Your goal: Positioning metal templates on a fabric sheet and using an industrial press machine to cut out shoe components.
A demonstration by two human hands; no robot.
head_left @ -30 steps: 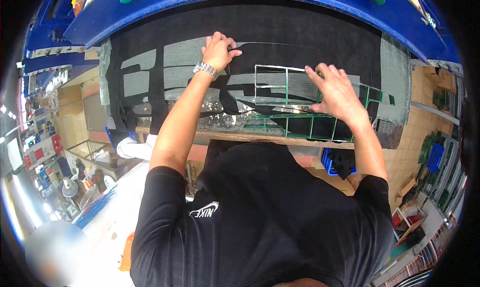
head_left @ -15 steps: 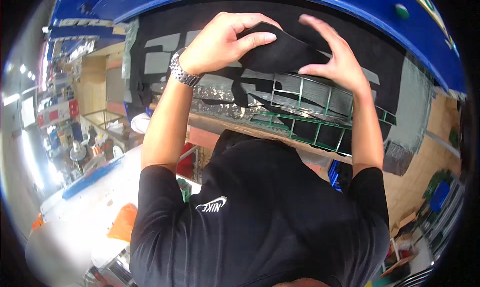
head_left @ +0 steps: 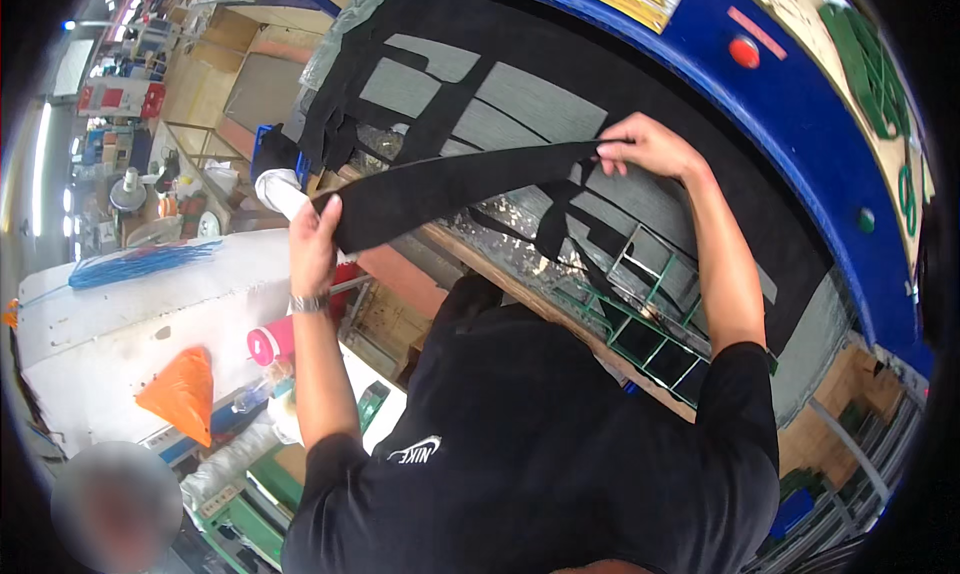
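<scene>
A long black strip of sheet material (head_left: 440,189) stretches between my two hands above the work surface. My left hand (head_left: 316,242) grips its wider near-left end between thumb and fingers. At the narrower far end, my right hand (head_left: 650,149) pinches the tip. Beneath it lies a large black sheet (head_left: 690,104) with several shapes cut out of it, showing a grey surface (head_left: 520,94) through the gaps. Green metal frames (head_left: 655,319), resembling cutting dies, rest along the near edge to the right.
A blue machine beam (head_left: 800,144) with a red button (head_left: 744,52) spans the far right side. On the left, a white table (head_left: 70,324) holds blue strands (head_left: 145,266), an orange bag (head_left: 182,394) and a pink container (head_left: 270,342). Another person (head_left: 115,509), blurred, is at lower left.
My left hand has moved left and nearer with one end of the black piece. My right hand, open before, now pinches the other end. The view has turned left.
</scene>
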